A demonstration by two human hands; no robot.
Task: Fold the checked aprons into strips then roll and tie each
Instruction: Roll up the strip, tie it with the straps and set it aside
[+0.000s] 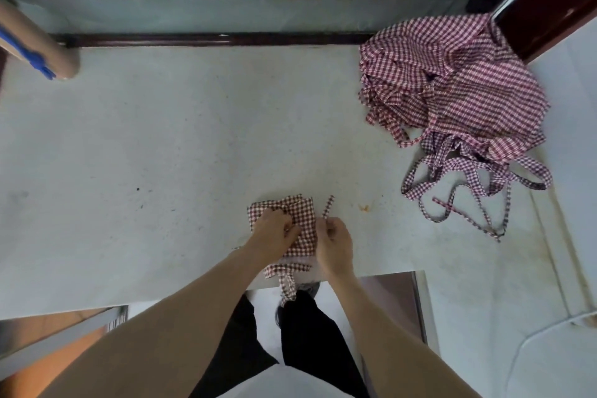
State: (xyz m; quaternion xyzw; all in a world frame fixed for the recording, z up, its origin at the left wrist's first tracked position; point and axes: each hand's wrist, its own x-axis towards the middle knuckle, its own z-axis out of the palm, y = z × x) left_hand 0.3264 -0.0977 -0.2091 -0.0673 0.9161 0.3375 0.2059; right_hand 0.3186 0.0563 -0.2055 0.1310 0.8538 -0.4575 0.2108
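**Both hands at the tie of a rolled checked apron**

A compact bundle of red-and-white checked apron [297, 220] lies on the pale grey table [145, 155], close to its near edge and a little right of centre. The cloth is folded and rolled into a small, roughly square packet.

The left hand [274, 231] rests on top of the bundle, fingers curled and bunched together at its middle, where they seem to pinch the fabric or a strap; which of the two cannot be told. The right hand [334, 241] sits just beside the bundle's right edge. Its fingers are curled inward around a narrow checked strap [328, 207], whose free end sticks up and away from the hand across the table. A second strap end [287, 284] trails from under the bundle, over the table's near edge, and hangs down in front of the person's dark trousers [307, 349].

Well apart, at the table's far right corner, lies a loose heap of unfolded checked aprons [452, 81] in the same pattern. Their long straps [468, 191] spill toward the near side in tangled loops on the tabletop. A small orange fleck [364, 207] sits on the table between the bundle and these straps.

At the far left, a cardboard tube [38, 42] with a blue piece on it leans in above the table.
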